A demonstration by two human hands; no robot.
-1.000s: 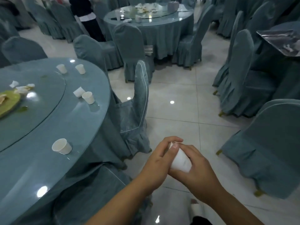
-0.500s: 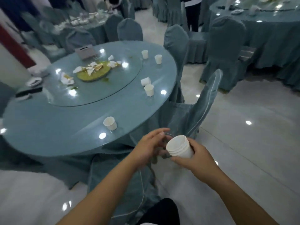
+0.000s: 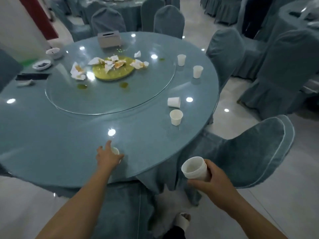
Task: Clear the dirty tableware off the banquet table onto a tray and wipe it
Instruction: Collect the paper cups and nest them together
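Near cup (image 3: 115,150): upright on table (image 3: 51,145), close to near edge, long axis vertical.
Left hand (image 3: 107,157): right at near cup, index finger along its left side, thumb at its near right; pinch made or not, cannot tell.
Stack of cups (image 3: 194,168): off the table, to the right, mouth up.
Right hand (image 3: 209,176): fingers wrapped round stack, well apart from near cup.
Nearer hand: left.
Farther out: upright cup (image 3: 176,117), tipped cup (image 3: 174,102) on its side.
Likely next: lift, carry right, nest into stack.

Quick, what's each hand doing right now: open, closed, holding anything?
Left hand: curled round a cup standing on the table.
Right hand: holding a cup stack, off the table.
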